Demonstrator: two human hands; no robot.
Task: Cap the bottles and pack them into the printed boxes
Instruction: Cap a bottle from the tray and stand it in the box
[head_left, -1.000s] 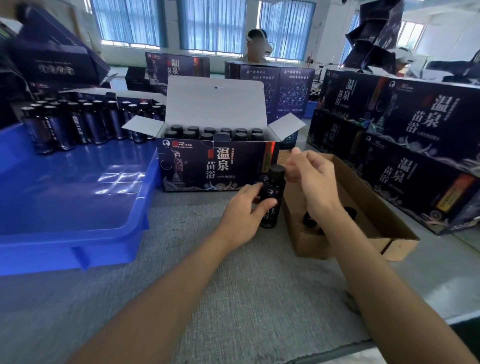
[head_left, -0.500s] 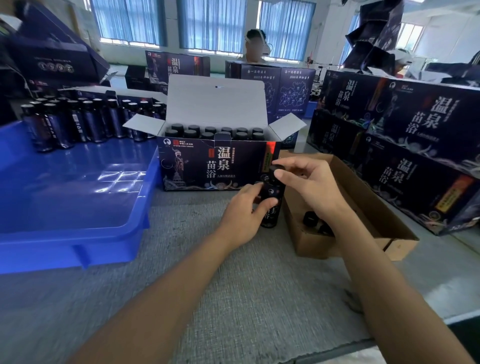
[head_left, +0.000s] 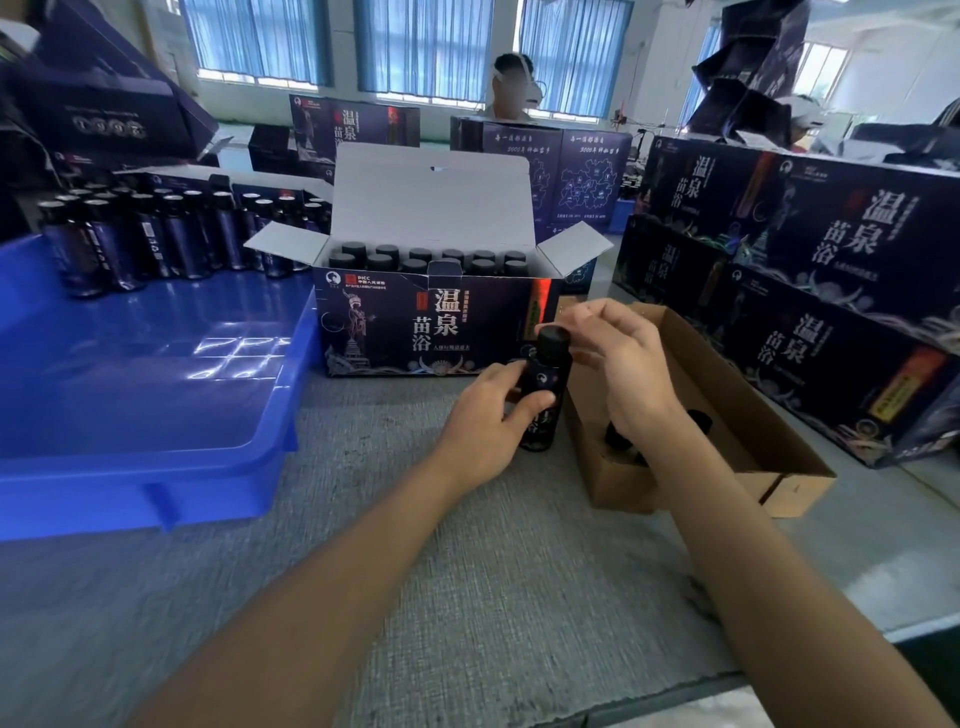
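— Where is the bottle (head_left: 545, 375)?
— On the grey worktop (head_left: 467, 561), just near of the open printed box's (head_left: 405, 332) right end and left of the brown carton (head_left: 613, 480).
— How does it stand?
— Upright, long axis vertical, black cap (head_left: 554, 339) on top.
— And the hands?
— The left hand (head_left: 483, 421) is wrapped round its body, thumb across the label. The right hand (head_left: 623, 364), fingers curled, pinches the cap.
— And inside the box?
— Rows of capped bottles (head_left: 415, 257), caps up.
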